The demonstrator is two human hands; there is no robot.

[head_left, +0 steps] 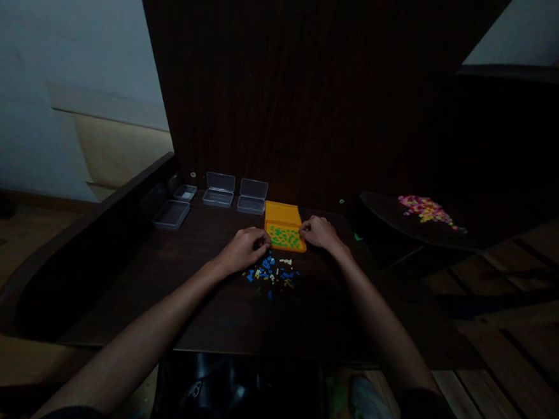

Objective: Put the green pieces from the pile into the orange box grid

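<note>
A small orange plastic box [283, 213], its lid tipped back, stands on the dark desk with many small green pieces [284, 237] spread inside it. At the box's front left corner is my left hand [247, 249], fingers curled and pressed against its side. Fingers closed at the right edge, my right hand [320, 232] grips the box from the other side. Just in front lies a loose scatter of tiny blue pieces [269, 262], mixed with cream and yellowish ones. Dim light hides the exact fingertip contact.
Clear plastic cases [218, 196] with raised lids, another open case [252, 204] and a shallow clear case [171, 215] stand at the back left. A pile of pink and yellow pieces [427, 209] lies on a side shelf at right. The desk's raised side [91, 234] borders the left.
</note>
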